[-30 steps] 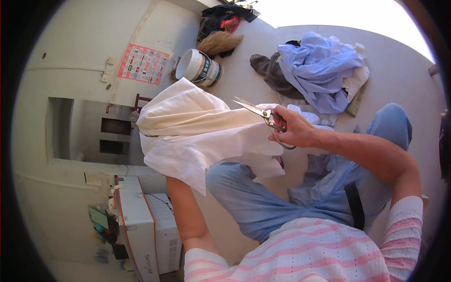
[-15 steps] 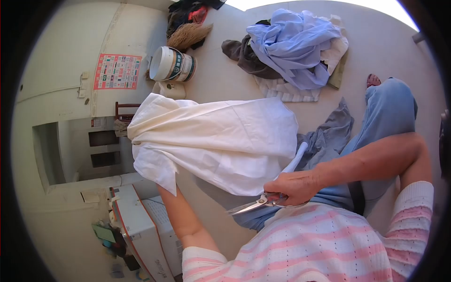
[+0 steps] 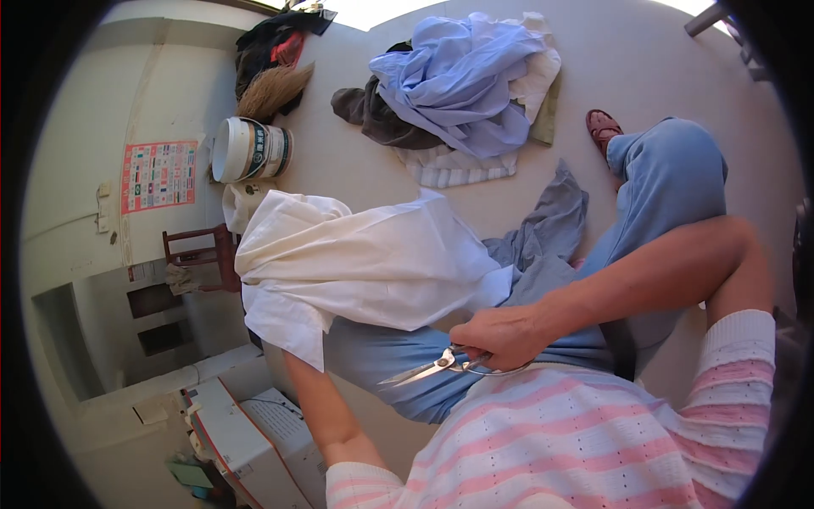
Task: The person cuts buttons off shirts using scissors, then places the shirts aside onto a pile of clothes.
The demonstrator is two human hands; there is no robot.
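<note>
A white shirt (image 3: 365, 263) hangs spread out over my left forearm, above my jeans. The shirt hides my left hand, so its fingers do not show. Near my waist my right hand (image 3: 507, 338) is closed around the handles of metal scissors (image 3: 432, 366). Their blades point left, over my jeans. A grey cloth (image 3: 543, 233) lies beyond the shirt, by my legs.
A pile of clothes with a light blue shirt (image 3: 462, 81) on top lies on the floor ahead. At the left stand a paint bucket (image 3: 254, 150), a broom (image 3: 275, 89), a dark red chair (image 3: 222, 254) and white boxes (image 3: 246, 445).
My right hand with the scissors has come down from the shirt towards my waist. The shirt has swung and dropped open. The view has turned to the right.
</note>
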